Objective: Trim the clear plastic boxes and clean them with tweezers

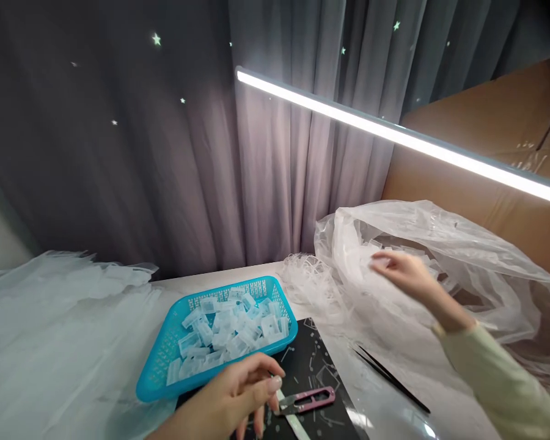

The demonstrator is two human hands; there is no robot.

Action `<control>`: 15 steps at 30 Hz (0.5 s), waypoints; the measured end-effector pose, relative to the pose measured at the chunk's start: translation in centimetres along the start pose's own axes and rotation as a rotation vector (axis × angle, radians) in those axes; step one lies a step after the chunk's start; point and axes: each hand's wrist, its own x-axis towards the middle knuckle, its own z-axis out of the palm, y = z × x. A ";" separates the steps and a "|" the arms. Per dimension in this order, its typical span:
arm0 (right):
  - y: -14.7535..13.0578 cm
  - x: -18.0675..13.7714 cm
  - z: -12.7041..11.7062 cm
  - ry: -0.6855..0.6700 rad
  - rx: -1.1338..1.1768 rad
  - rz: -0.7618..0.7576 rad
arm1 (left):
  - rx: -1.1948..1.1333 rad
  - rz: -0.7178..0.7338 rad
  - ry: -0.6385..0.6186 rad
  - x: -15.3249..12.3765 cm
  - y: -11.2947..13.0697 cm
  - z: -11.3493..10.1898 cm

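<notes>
My left hand [245, 391] is at the lower middle, its fingers curled and its thumb near the index finger. A narrow white strip [297, 426] runs from between those fingertips down over a black mat [323, 360]. Just right of these fingers lie pink-handled thread snips [311, 399], their blades close to the strip. My right hand [403, 275] is raised at the mouth of a clear plastic bag [394, 214], fingers stretched to the left, slightly blurred, with nothing visible in them. Pale pieces show inside the bag behind it.
A blue basket [153, 373] full of translucent plastic pieces [233, 324] overlaps the mat. Black tweezers [392, 377] lie at right. Tangled white strips [309, 278] sit beside the bag. White sheer material [50, 342] spreads at left. A lit tube lamp [371, 125] crosses above; a cardboard box [499, 140] stands behind.
</notes>
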 end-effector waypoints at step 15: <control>-4.1 -7.7 6.7 -0.504 -0.197 -0.429 | 0.881 -0.086 0.468 1.4 -4.3 -15.1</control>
